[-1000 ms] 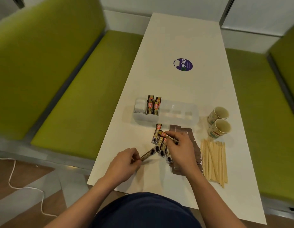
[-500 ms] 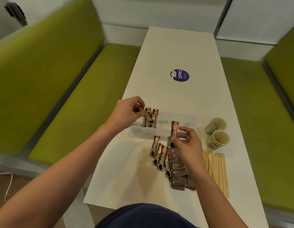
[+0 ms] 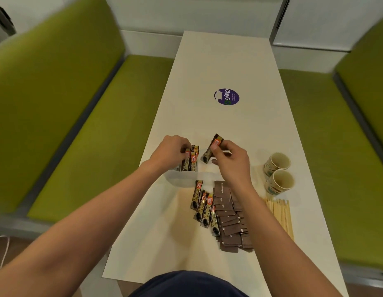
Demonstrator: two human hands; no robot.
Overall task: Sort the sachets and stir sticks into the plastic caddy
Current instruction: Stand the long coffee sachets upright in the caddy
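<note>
We see a left bench [image 3: 57, 116] and a right bench [image 3: 347, 159], both green, flanking a long white desk [image 3: 218, 61]. The person's two bare forearms reach out over it.

The left hand [image 3: 171, 152] has its fingers curled tight, thumb against fingertips. It pinches the orange top of one coffee sachet, the pinched sachet [image 3: 187, 151], which stands at the left end of the plastic caddy [image 3: 180, 179]. The right hand [image 3: 231, 161] hangs above the caddy's middle. Its thumb and forefinger are closed on a tilted sachet [image 3: 207, 154] held in the air with its lower end towards the caddy, and its other fingers are loosely bent.

The caddy is translucent and mostly hidden behind both hands. Only its near wall shows, so we cannot count its compartments.

A heap of brown sugar sachets [image 3: 229, 221] lies on the desk nearer to us, overlapping and partly under the right forearm, so we cannot count them. Just right of it lies a row of wooden stir sticks [image 3: 281, 215], likewise cut off by the forearm. Left of the heap we count four loose coffee sachets [image 3: 204, 207], lying side by side and touching.

Two paper cups [image 3: 279, 184] sit right of the caddy, close together. One round purple sticker [image 3: 226, 96] lies farther up the desk.

Beside the pinched sachet, more upright sachets [image 3: 193, 162] stand pressed together. The left hand covers part of them, so we cannot tell their number.
</note>
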